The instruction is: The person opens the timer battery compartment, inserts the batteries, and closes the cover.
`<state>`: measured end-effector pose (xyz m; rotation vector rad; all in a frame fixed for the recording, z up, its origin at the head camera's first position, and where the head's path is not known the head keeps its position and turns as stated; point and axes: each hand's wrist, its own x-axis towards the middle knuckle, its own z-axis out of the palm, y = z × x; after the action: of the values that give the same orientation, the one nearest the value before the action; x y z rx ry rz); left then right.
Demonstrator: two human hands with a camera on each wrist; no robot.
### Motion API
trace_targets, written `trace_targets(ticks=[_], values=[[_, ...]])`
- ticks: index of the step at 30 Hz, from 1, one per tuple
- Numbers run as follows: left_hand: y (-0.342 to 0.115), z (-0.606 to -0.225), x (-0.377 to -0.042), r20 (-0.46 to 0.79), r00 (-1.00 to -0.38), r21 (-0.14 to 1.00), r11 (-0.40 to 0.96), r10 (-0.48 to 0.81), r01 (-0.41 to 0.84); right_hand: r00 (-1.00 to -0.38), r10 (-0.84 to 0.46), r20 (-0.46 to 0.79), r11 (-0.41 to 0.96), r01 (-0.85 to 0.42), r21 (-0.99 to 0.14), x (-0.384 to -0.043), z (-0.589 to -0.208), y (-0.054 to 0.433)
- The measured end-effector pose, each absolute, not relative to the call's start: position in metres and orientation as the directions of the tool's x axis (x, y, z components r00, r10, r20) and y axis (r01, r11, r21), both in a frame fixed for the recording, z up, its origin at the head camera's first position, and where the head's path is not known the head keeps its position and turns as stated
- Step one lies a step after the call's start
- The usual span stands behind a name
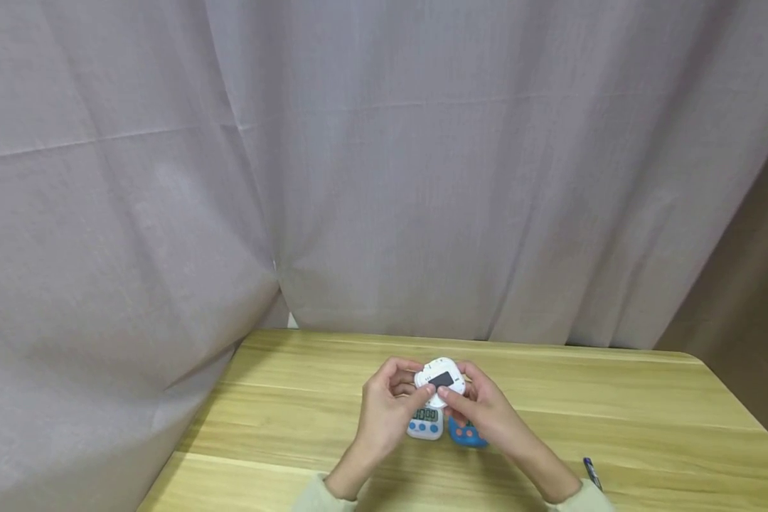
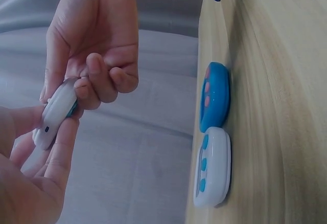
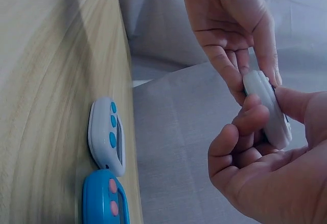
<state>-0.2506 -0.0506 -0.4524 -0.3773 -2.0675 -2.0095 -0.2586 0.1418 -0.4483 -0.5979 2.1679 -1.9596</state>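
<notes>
Both hands up over the table (image 1: 614, 412), sharing one white round timer (image 1: 440, 381). Timer: flat disc, white plastic shell, dark rectangular panel on the face turned to the head camera, small dark dot on the rim in the left wrist view, hint of blue at the edge under the fingers. Held clear of the table, just above and behind the two timers lying there. Left hand (image 1: 387, 409) pinching the left rim, thumb on one face, fingertips curled behind. Right hand (image 1: 486, 412) gripping the right rim, fingers curled round the edge, thumb on the front. On the table below: white timer (image 1: 425, 422) with digit display and blue buttons, touching or just beside a blue timer (image 1: 467, 434) with pink buttons. Pen (image 1: 592, 473) lying near the right forearm, well apart from the timers. Grey curtain (image 1: 384, 163) behind.
</notes>
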Motion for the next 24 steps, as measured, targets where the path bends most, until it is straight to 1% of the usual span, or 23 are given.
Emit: trace_targets(ticks=[9,16,24], values=[[-0.0532,-0.4530,-0.2503,0.333,-0.942,0.942,0.035,0.034,0.334,-0.904,-0.403,0.140,0.083,-0.189,-0.979,-0.2567,-0.4502,0.1403],[-0.0579,-0.4534,-0.2537,0.310,-0.950,0.951,-0.008,0.028,0.310,-0.901,-0.406,0.152,0.094,-0.206,-0.974,-0.2547,-0.4491,0.1394],[-0.0562,-0.4532,-0.2556,0.316,-0.949,0.949,0.010,-0.004,0.316,-0.948,-0.312,0.065,0.093,-0.098,-0.991,-0.2574,-0.4434,0.1433]])
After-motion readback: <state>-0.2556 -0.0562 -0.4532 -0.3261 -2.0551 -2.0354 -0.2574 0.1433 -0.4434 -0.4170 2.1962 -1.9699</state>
